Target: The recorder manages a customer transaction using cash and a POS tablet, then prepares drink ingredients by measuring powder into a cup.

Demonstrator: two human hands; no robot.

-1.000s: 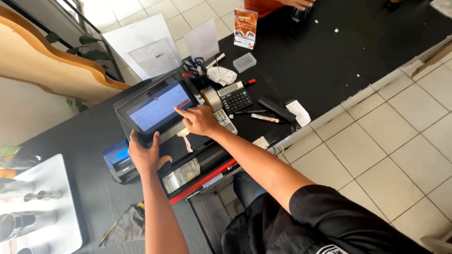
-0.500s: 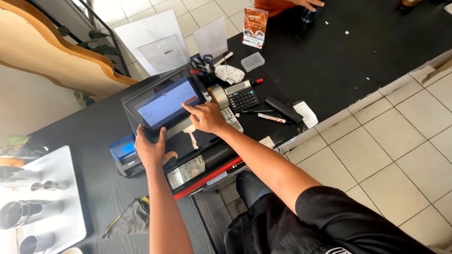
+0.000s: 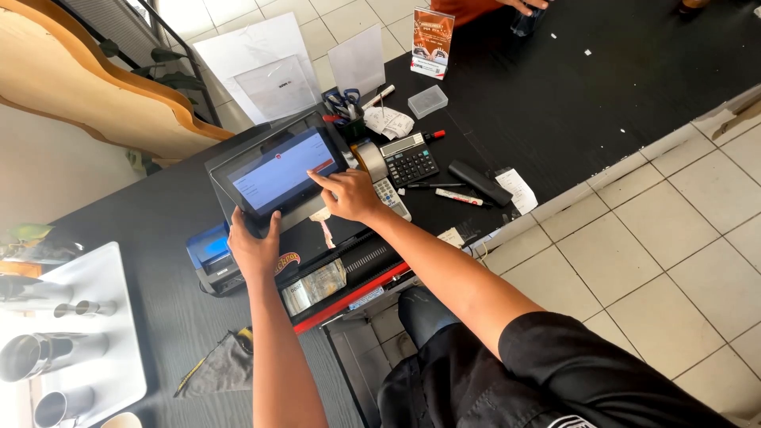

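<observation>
Touchscreen terminal (image 3: 273,176) on black counter (image 3: 602,87): left hand (image 3: 252,247) gripping lower left corner, right hand (image 3: 346,194) with forefinger on screen. Right of terminal: calculator (image 3: 409,159), two pens (image 3: 448,191). Below terminal: open cash drawer (image 3: 333,281) with banknotes (image 3: 314,287).

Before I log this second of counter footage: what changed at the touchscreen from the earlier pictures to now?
Little changed. The right hand shifted slightly, its forefinger now at the right part of the touchscreen. The left hand stays gripping the screen's lower left corner. Nothing was picked up or let go. The calculator, the pens and the open cash drawer lie as before; the view only shifted a little.
</observation>
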